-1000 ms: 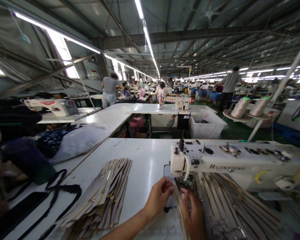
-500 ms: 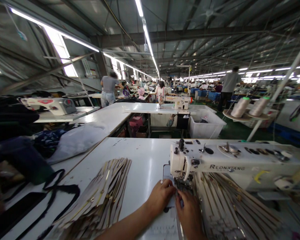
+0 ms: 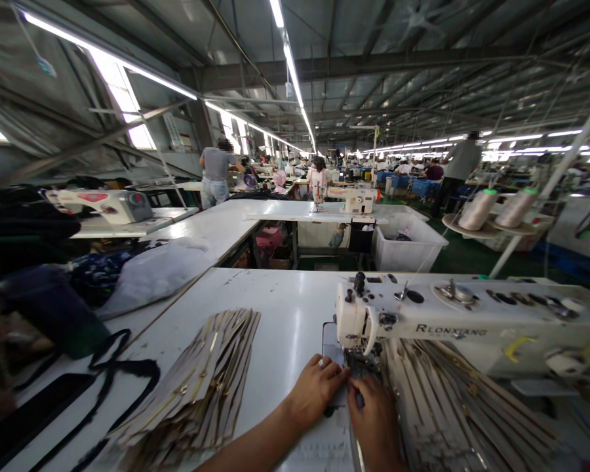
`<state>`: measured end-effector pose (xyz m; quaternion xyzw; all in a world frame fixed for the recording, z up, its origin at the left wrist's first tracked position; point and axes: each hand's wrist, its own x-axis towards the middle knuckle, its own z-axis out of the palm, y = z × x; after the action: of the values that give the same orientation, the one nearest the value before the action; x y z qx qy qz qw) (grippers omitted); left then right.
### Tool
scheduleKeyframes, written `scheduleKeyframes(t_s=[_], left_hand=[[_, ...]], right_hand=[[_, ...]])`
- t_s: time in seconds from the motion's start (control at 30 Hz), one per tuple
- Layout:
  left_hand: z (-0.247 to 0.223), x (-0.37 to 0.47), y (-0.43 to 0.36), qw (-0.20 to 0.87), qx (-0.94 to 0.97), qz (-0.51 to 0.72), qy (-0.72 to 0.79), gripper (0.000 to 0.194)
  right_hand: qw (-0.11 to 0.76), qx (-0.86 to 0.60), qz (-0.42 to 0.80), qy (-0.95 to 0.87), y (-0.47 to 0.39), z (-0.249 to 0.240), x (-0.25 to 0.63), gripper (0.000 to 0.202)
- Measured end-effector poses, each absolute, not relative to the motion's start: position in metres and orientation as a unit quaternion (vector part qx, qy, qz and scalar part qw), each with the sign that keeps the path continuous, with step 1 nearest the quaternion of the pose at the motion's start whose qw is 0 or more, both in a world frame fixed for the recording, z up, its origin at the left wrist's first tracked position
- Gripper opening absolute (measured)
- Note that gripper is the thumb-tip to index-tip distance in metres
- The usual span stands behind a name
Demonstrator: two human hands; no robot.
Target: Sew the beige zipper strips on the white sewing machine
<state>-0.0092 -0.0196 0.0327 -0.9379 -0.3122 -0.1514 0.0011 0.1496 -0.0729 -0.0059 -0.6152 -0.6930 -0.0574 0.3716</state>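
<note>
My left hand (image 3: 314, 387), with a ring on one finger, lies at the needle area of a white sewing machine (image 3: 417, 321), its fingers bent and pinched together. Close against it, my right hand (image 3: 373, 410) has its thumb and fingers curled in beside the presser foot (image 3: 361, 360). The fingers hide what they pinch. A thin shiny strip (image 3: 358, 455) shows beside the right wrist. A fanned stack of pale zippers (image 3: 201, 373) with gold teeth and pulls lies to the left. More zippers (image 3: 452, 400) are spread to the right, partly behind the machine head.
Black straps (image 3: 122, 373) and a white plastic bag (image 3: 160, 275) lie on the left. Two thread cones (image 3: 479, 210) stand at the right. Beyond the table are a white bin (image 3: 408, 246) and another sewing machine (image 3: 356, 198). Several people work farther back.
The view has shifted slightly. Both hands stay at the needle area, the left fingers now lying a little flatter. The zipper stacks look unchanged.
</note>
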Motion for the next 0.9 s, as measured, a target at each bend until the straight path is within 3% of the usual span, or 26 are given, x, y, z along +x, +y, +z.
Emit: scheduleKeyframes(t_s=[0.67, 0.9], left_hand=[[0.038, -0.004, -0.016, -0.012, -0.938, -0.137, -0.318, 0.019], [0.040, 0.000, -0.011, -0.023, -0.935, -0.159, -0.317, 0.017]], right_hand=[[0.286, -0.639, -0.106, -0.706, -0.074, -0.014, 0.147, 0.025], [0.305, -0.637, -0.108, -0.700, -0.070, -0.019, 0.146, 0.029]])
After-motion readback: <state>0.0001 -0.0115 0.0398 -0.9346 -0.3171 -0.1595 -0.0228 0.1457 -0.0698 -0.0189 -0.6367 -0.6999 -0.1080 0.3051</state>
